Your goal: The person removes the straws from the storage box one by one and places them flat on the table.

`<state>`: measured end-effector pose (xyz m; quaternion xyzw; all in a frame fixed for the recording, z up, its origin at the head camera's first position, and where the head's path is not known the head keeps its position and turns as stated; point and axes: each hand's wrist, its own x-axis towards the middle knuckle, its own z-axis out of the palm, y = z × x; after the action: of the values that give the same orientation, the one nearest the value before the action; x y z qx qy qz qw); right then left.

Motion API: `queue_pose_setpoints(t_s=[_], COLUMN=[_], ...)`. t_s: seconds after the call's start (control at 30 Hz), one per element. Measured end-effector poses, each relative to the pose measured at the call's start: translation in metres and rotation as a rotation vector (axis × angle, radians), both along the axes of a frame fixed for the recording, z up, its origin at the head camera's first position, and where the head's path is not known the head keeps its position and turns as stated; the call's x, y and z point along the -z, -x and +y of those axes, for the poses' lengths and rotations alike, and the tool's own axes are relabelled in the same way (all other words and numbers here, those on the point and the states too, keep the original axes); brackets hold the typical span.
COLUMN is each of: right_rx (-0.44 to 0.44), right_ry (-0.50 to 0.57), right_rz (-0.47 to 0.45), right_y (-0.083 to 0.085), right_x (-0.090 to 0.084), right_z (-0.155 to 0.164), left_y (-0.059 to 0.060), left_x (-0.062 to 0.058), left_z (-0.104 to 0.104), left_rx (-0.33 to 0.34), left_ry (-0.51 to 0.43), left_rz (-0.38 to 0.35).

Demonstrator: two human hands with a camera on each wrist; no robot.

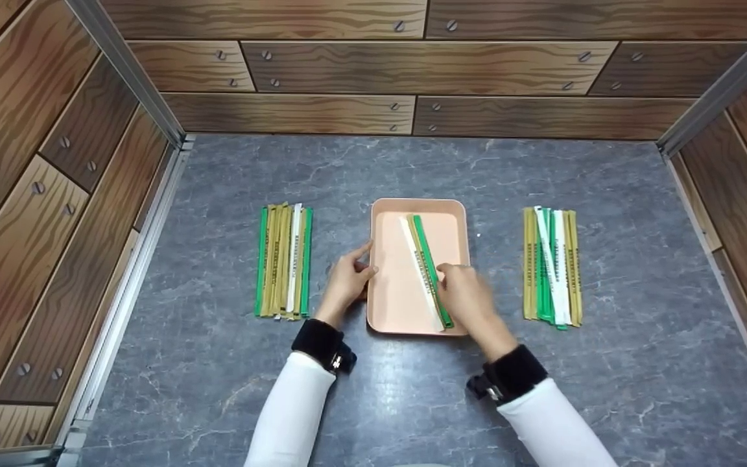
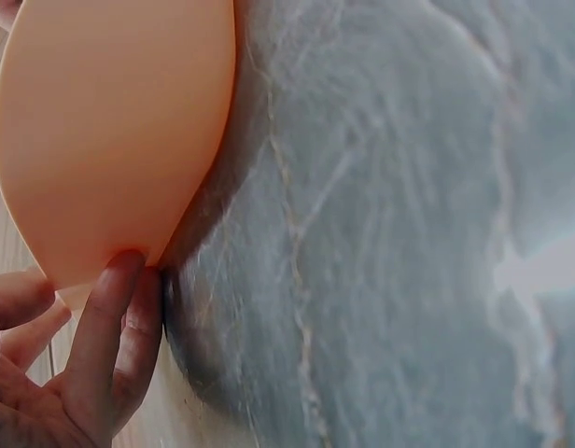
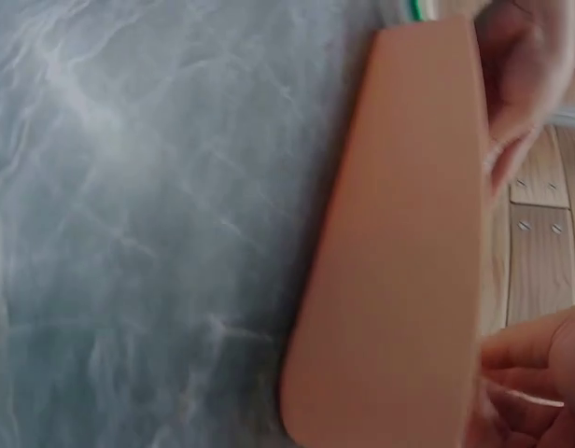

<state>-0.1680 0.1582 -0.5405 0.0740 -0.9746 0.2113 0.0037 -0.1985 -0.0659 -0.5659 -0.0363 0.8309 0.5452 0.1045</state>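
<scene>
On the grey marble-patterned tabletop (image 1: pixel 412 402), between two piles of wrapped sticks, sits a shallow peach-coloured plastic tray (image 1: pixel 391 285) with rounded corners. The left hand (image 1: pixel 346 280) rests against the tray's left rim, fingers nearly straight and only touching it — the left wrist view shows fingertips (image 2: pixel 119 280) pressed to the outer wall, not curled around it. The right hand (image 1: pixel 467 295) lies over three long paper-wrapped sticks, white, tan and green (image 1: pixel 424 259), which rest diagonally inside the tray; its fingers bend onto them, but I cannot tell if they pinch the sticks or only press them. The left pile of green, tan and white sticks (image 1: pixel 284 261) and the right pile of similar sticks (image 1: pixel 552 264) lie well apart from the tray. One risk, in my judgement — the near ends of the sticks reach the tray's front rim, so a careless drag of the right hand could slide them out, or push the light tray, because the left hand only steadies it.
</scene>
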Motion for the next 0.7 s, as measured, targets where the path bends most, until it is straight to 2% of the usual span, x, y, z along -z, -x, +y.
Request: queue_pose_setpoints(t_s=[0.13, 0.23, 0.4, 0.5, 0.7], right_rx=[-0.012, -0.004, 0.011, 0.024, 0.040], right_ry=[-0.153, -0.193, -0.199, -0.186, -0.110], right_rz=[-0.020, -0.031, 0.001, 0.006, -0.011], right_y=[0.003, 0.003, 0.003, 0.003, 0.003], right_x=[0.010, 0.016, 0.021, 0.023, 0.023], right_z=[-0.008, -0.012, -0.013, -0.014, -0.012], left_y=[0.000, 0.000, 0.000, 0.000, 0.000], left_x=[0.000, 0.000, 0.000, 0.000, 0.001], left_z=[0.000, 0.000, 0.000, 0.000, 0.000], left_rx=[-0.005, -0.002, -0.003, -0.003, -0.001], left_ry=[-0.007, -0.020, -0.065, -0.051, -0.067], left_rz=[-0.012, -0.017, -0.030, -0.022, -0.031])
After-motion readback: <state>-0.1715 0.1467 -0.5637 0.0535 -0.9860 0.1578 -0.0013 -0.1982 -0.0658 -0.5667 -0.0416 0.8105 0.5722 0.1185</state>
